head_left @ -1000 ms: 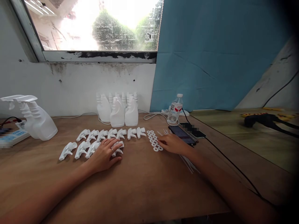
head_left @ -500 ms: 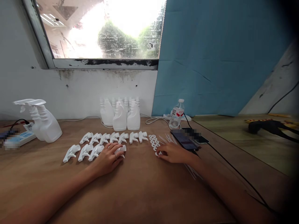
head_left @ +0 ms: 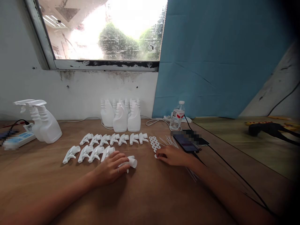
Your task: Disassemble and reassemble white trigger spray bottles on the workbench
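My left hand (head_left: 113, 166) is closed around a white trigger spray head (head_left: 132, 162), whose round collar points right. Behind it, more white spray heads (head_left: 95, 153) lie in two rows on the brown table. My right hand (head_left: 172, 155) pinches a small white ring washer (head_left: 156, 156) at the near end of a cluster of such washers (head_left: 153, 141). Thin white tubes (head_left: 172, 141) lie beyond that hand, and others stick out beneath the forearm.
White bottles without heads (head_left: 120, 118) stand against the wall. Two bottles with spray heads (head_left: 50, 126) are at the left by a power strip (head_left: 20, 139). A water bottle (head_left: 177, 117), phones (head_left: 185, 142) and a black cable (head_left: 234, 168) occupy the right side.
My left hand has drawn a spray head out of the front row, toward me and to the right. My right hand has shifted slightly nearer, with a washer at its fingertips.
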A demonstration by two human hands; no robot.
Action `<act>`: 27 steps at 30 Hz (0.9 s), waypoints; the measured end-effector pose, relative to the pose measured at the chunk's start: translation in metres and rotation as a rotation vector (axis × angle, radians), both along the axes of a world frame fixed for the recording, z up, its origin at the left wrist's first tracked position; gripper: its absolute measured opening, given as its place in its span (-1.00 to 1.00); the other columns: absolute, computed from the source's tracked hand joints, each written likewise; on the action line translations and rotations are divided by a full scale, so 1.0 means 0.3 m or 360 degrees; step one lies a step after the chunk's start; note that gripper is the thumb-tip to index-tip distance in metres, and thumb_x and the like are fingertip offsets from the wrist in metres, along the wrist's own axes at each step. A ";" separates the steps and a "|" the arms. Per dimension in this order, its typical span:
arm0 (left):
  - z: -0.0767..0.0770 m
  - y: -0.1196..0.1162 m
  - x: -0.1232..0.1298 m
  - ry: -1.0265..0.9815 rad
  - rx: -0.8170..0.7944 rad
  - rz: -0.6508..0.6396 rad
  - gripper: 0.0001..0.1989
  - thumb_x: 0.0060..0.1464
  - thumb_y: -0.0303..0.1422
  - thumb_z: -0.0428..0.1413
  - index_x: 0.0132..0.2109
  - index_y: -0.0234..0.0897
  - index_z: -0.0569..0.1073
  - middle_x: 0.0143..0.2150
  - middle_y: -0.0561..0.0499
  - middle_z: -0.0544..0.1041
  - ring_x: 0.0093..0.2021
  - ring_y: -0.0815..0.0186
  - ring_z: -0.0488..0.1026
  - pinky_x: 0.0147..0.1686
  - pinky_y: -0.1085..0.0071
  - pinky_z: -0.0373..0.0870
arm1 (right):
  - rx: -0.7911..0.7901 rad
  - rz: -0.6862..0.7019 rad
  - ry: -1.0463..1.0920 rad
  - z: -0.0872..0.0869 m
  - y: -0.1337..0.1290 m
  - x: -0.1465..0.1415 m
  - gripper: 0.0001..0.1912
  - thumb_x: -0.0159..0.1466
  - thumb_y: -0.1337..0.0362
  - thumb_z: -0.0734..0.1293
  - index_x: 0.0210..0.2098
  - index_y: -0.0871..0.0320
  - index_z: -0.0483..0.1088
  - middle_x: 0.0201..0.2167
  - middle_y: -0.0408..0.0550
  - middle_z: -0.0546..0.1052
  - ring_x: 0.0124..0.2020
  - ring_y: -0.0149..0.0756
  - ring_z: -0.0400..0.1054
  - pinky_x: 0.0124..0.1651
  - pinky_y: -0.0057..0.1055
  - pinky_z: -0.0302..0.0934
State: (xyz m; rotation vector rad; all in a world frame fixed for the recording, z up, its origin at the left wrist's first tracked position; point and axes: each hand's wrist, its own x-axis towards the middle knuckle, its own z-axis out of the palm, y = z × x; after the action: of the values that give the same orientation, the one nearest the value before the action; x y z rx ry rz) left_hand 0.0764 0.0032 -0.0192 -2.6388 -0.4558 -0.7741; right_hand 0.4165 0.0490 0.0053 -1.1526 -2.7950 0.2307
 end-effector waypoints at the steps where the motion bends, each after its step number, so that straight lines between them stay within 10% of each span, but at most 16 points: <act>1: 0.001 -0.003 0.002 0.0002 -0.0002 -0.0022 -0.74 0.20 -0.49 0.04 0.04 -0.30 0.38 -0.03 -0.14 0.51 -0.03 0.19 0.40 0.03 0.16 0.29 | -0.0001 -0.0002 0.0002 0.001 -0.001 0.000 -0.81 0.30 0.29 0.21 -0.23 0.11 0.47 -0.36 -0.09 0.57 -0.34 -0.30 0.43 -0.29 -0.44 0.15; 27: 0.001 -0.004 -0.001 -0.0089 -0.0213 -0.0049 -0.68 0.19 -0.50 0.02 0.09 -0.28 0.30 -0.05 -0.19 0.50 -0.10 0.23 0.46 -0.08 0.22 0.42 | 0.0029 0.0009 0.0010 0.008 -0.009 -0.003 -0.80 0.30 0.30 0.22 -0.25 0.12 0.49 -0.40 -0.07 0.56 -0.40 -0.31 0.40 -0.36 -0.46 0.11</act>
State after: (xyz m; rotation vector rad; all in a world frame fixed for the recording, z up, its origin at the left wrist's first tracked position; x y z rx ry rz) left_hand 0.0760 0.0020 -0.0190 -2.7595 -0.4993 -0.8571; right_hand 0.4156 0.0464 0.0077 -1.1387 -2.7894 0.2083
